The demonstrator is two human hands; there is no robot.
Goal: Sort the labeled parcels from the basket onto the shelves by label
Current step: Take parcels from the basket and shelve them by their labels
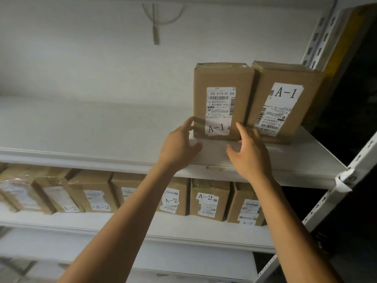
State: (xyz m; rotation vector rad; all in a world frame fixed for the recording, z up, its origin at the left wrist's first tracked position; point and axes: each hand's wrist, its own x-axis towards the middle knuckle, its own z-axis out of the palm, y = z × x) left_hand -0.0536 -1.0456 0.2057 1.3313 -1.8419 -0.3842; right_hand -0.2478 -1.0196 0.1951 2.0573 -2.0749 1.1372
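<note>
1. A cardboard parcel (221, 99) marked A-1 is standing upright on the upper shelf (81, 135), toward its right end, with its printed label facing the camera.
2. The left hand (179, 144) is reaching to the parcel's lower left edge, fingertips touching it or nearly so; the fingers are loosely spread, not wrapped around the box.
3. The right hand (250, 150) is sitting at the parcel's lower right corner, fingers relaxed and open; whether they are touching the cardboard cannot be told, and they are covering part of the gap to the next box.
4. A second A-1 parcel (285, 103) is leaning just beside the first on its right, label partly upside down.
5. On the lower shelf (204, 237), a row of A-2 parcels (208, 198) is standing; the left ones are blurring out, and both forearms are hiding parts of some.
6. The shelf upright (318, 37) at far right is running out of frame into darkness.
</note>
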